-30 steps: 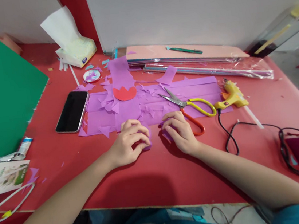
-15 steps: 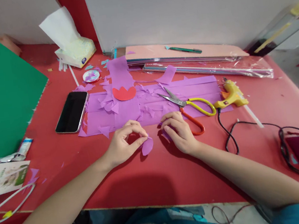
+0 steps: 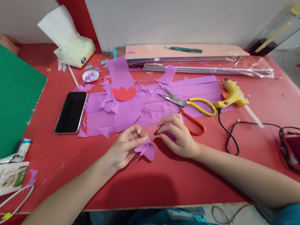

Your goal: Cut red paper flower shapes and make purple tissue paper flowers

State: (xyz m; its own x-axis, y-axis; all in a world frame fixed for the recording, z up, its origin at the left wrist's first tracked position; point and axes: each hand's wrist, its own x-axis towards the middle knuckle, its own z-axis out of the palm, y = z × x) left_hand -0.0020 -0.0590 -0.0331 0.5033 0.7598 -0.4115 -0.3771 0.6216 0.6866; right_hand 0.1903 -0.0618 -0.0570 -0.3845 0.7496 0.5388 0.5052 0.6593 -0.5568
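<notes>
My left hand (image 3: 125,147) pinches a purple paper flower (image 3: 147,150) between thumb and fingers, its petals fanned out over the red table. To its right, my right hand (image 3: 177,136) rests low with fingers bent and apart. A bit of purple paper (image 3: 170,135) shows under its fingers, partly hidden; nothing is plainly gripped there. Scissors (image 3: 183,103) with one yellow and one red handle lie spread just beyond the right hand. Purple paper strips (image 3: 202,88) and scraps lie behind both hands, topped by a red scalloped paper piece (image 3: 124,93).
A phone (image 3: 71,112) lies left of the strips. The yellow glue gun (image 3: 233,94) sits at right, its black cord (image 3: 224,132) trailing across the table (image 3: 127,189). Farther back are a tissue box (image 3: 78,52), paper packs (image 3: 153,51) and a green cutter (image 3: 186,49). Green board (image 3: 1,95) stands left.
The purple paper in my left hand has turned, and more of its petals show. My right hand's fingers have spread apart somewhat and shifted slightly left.
</notes>
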